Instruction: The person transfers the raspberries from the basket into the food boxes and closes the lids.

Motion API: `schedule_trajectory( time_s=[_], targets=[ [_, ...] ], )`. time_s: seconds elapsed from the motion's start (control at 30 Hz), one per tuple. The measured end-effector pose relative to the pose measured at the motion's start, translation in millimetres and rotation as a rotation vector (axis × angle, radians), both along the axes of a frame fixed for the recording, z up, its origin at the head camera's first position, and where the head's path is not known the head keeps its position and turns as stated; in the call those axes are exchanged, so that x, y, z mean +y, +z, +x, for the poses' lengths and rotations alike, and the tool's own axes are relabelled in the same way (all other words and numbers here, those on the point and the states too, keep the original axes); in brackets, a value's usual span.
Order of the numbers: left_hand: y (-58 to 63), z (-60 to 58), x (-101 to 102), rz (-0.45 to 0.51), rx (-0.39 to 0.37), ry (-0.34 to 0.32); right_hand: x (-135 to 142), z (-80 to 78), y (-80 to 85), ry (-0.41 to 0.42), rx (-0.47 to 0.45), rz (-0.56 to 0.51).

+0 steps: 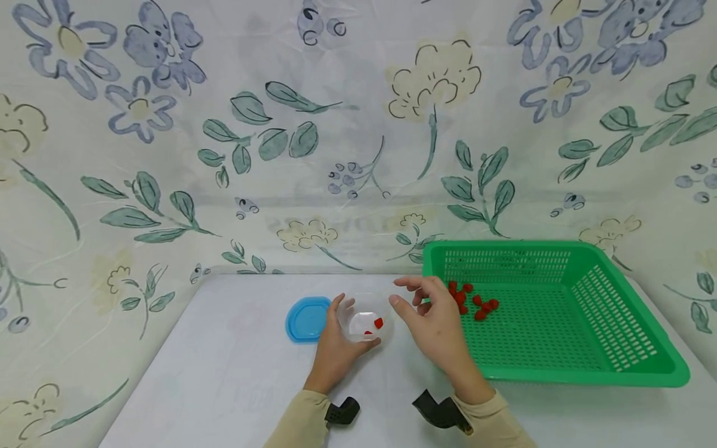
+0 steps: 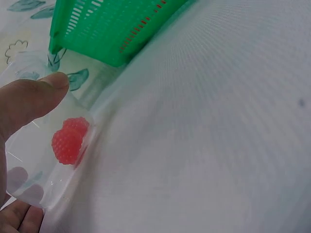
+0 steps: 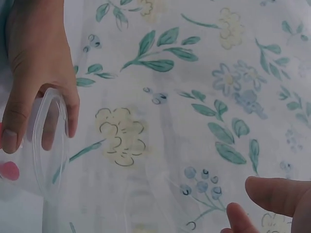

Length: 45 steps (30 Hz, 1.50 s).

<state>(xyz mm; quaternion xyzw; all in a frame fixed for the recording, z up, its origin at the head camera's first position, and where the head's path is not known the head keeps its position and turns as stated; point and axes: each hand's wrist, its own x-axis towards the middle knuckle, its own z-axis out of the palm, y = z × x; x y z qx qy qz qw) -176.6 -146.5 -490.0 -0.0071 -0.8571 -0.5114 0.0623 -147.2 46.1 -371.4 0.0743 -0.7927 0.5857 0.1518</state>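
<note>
While the left hand (image 1: 337, 344) grips a clear container (image 1: 357, 322), the right hand (image 1: 438, 325) hovers alongside — thumb and fingers apart.

The place looked like a small tabletop recording corner; whether it lay in a home or a workroom could not be told. A floral cloth (image 1: 347, 149), with blue blossoms, cream flowers and green leaves, spread like a backdrop from nine through twelve to three o'clock. Against it, at six o'clock, lay a smooth white worktop (image 1: 224, 373). Household plastic ware gave it a domestic air: a slotted green basket (image 1: 543, 345) at four o'clock, a blue lid (image 1: 305, 320) at seven and a clear tub (image 1: 358, 325) at six.
</note>
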Motion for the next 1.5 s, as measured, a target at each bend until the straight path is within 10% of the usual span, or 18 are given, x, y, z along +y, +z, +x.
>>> schedule_trajectory(
  time_s=[1.5],
  targets=[
    [2.2, 0.8, 1.2, -0.008, -0.01, -0.004, 119.0, -60.6, 25.6, -0.076, -0.058, 0.258]
  ],
)
